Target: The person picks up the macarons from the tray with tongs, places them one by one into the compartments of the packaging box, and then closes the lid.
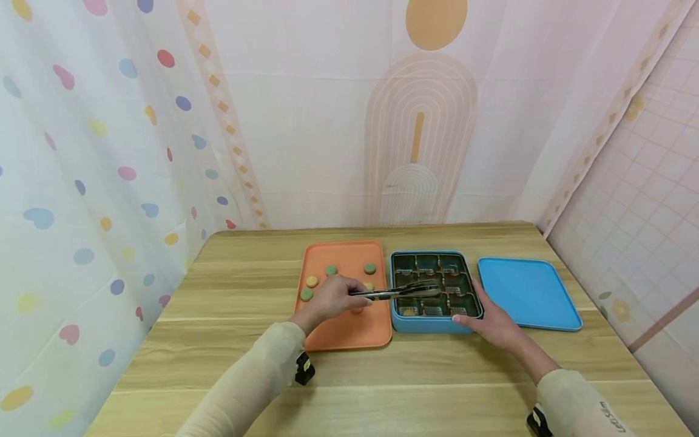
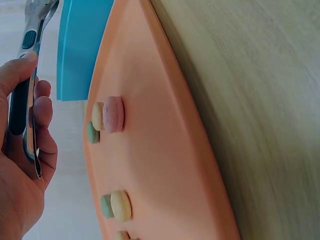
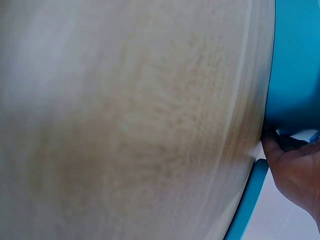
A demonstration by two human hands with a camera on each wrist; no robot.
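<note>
My left hand (image 1: 332,300) grips a pair of metal tongs (image 1: 389,294) with dark handle grips, its thumb on top in the left wrist view. The tongs' tips reach over the middle compartments of a blue box (image 1: 431,326) with a dark divided insert. In the insert's front left compartment sits a yellowish macaron (image 1: 408,311). At the box's front right corner, my right hand (image 1: 494,321) holds on, thumb over the front rim and fingers along the side. Below my left hand lies an orange tray (image 1: 349,337) with green, yellow and pink (image 2: 114,115) macarons.
To the right of the box, a blue lid (image 1: 526,294) lies flat on the wooden table (image 1: 382,394). The tray stands close along the box's left side. A patterned curtain (image 1: 306,133) hangs behind the table.
</note>
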